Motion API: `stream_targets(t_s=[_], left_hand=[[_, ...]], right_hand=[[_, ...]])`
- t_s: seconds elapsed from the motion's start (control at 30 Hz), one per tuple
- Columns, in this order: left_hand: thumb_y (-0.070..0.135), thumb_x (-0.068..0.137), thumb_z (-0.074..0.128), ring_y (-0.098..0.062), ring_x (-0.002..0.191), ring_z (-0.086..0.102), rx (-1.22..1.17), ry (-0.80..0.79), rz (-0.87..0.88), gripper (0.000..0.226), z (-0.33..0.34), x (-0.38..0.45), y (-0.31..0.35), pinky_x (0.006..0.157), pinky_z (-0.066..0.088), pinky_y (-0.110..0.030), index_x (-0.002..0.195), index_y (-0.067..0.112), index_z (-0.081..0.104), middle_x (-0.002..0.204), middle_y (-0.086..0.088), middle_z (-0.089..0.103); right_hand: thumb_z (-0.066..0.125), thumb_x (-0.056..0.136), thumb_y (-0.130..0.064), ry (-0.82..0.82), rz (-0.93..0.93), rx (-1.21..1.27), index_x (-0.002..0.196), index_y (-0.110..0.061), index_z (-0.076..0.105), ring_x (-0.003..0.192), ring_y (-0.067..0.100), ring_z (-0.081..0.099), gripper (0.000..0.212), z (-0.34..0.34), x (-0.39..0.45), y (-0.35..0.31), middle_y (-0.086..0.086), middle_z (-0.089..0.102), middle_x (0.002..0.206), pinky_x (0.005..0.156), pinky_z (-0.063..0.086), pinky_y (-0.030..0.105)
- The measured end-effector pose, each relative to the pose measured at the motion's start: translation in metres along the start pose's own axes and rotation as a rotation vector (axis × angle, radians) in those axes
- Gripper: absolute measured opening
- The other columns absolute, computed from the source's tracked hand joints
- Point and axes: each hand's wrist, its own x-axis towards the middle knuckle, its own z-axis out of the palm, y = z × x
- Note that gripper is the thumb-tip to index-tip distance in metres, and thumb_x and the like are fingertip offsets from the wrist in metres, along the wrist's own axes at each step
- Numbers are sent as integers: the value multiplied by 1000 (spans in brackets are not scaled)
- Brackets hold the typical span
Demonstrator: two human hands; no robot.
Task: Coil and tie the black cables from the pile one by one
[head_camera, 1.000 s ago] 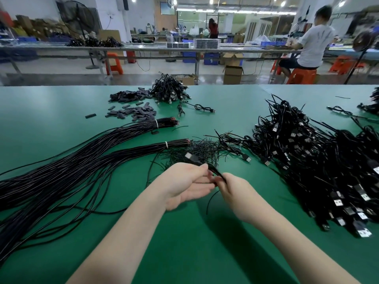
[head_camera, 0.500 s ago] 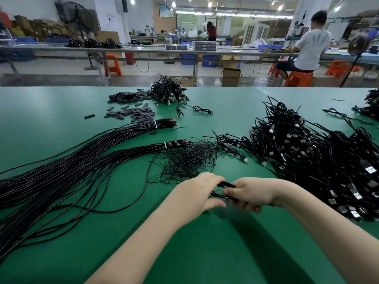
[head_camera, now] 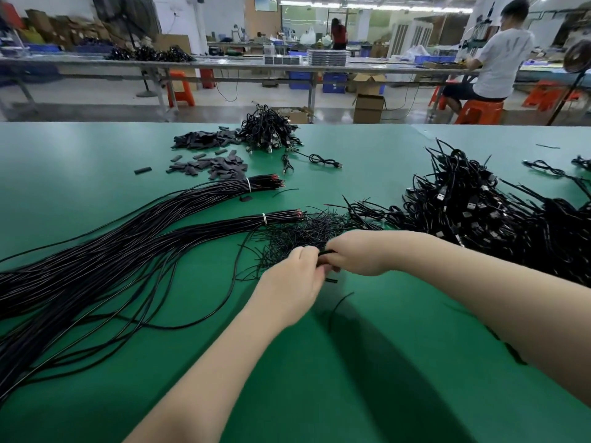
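left hand [head_camera: 295, 276] and right hand [head_camera: 355, 252] both pinch a coiled black cable [head_camera: 327, 252] over the twist ties [head_camera: 297, 238]; tying seems underway, next wants a tight twist.

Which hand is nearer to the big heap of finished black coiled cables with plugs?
Right. The right hand lies just before the heap of coiled black cables, near its left tip. The left hand lies farther left, beside the right one.

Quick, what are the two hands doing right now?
Left hand: fingers curled, pinching the coiled black cable.
Right hand: fingers curled round the same cable.
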Motion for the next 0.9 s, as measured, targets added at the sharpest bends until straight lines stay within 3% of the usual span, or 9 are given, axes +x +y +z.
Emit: stream_targets(t_s=[0.13, 0.23, 0.27, 0.33, 0.4, 0.47, 0.57, 0.77, 0.9], left_hand=[[33, 102, 37, -22, 74, 48, -7, 108, -2, 17, 1, 4, -12, 59, 31, -34, 91, 20, 34, 95, 2, 47], [31, 102, 38, -22, 72, 43, 42, 186, -12, 17, 9, 10, -14, 61, 29, -34, 88, 21, 32, 90, 1, 46], [31, 102, 37, -23, 72, 43, 36, 210, -57, 18, 11, 12, -18, 61, 29, -35, 87, 21, 33, 89, 2, 44], [32, 103, 34, -23, 70, 43, -58, 289, -208, 22, 11, 16, -30, 58, 28, -35, 86, 18, 36, 84, 5, 41], [32, 103, 32, -21, 64, 42, -186, 443, -316, 25, 9, 18, -40, 52, 25, -35, 85, 16, 38, 76, 7, 39], [32, 103, 31, -16, 58, 39, -281, 541, -353, 27, 8, 17, -43, 49, 23, -33, 82, 17, 37, 71, 8, 39], [32, 104, 30, -10, 56, 37, -349, 571, -352, 29, 8, 17, -42, 48, 21, -31, 79, 18, 36, 68, 7, 39], [30, 104, 31, -9, 50, 33, -299, 571, -336, 30, 9, 17, -42, 46, 17, -30, 76, 19, 32, 62, 8, 36], [29, 104, 31, -10, 50, 32, -315, 562, -311, 31, 10, 17, -43, 46, 18, -30, 75, 20, 32, 61, 8, 35]], right_hand=[[30, 104, -38, 320, -190, -475, 91, -18, 44, 77, 24, 57, 28, 3, 9, 8, 0, 55, 86, 68, 46, 38], [23, 102, -43, 397, -280, -566, 100, -18, 48, 87, 24, 60, 35, -2, 15, 16, 0, 57, 96, 78, 48, 37], [18, 98, -49, 438, -257, -497, 105, -18, 50, 90, 24, 60, 45, -2, 18, 20, 0, 58, 100, 80, 47, 38], [16, 93, -58, 689, -123, -193, 115, -19, 53, 94, 27, 60, 58, 2, 24, 27, 4, 61, 107, 79, 44, 36], [25, 97, -53, 929, 131, 196, 122, -21, 54, 97, 27, 59, 50, 11, 33, 34, 7, 61, 110, 75, 41, 34], [40, 99, -46, 871, 288, 386, 128, -23, 54, 101, 25, 58, 39, 23, 43, 33, 6, 60, 112, 80, 44, 33], [59, 92, -46, 557, 259, 260, 128, -26, 60, 114, 25, 57, 42, 46, 54, 24, 4, 58, 126, 94, 48, 37], [66, 88, -43, 741, 304, 242, 105, -28, 75, 99, 23, 65, 24, 51, 64, 20, -4, 72, 109, 75, 50, 30], [63, 92, -38, 753, 260, 409, 105, -23, 76, 84, 16, 66, 24, 43, 61, 23, -4, 75, 98, 72, 48, 24]])
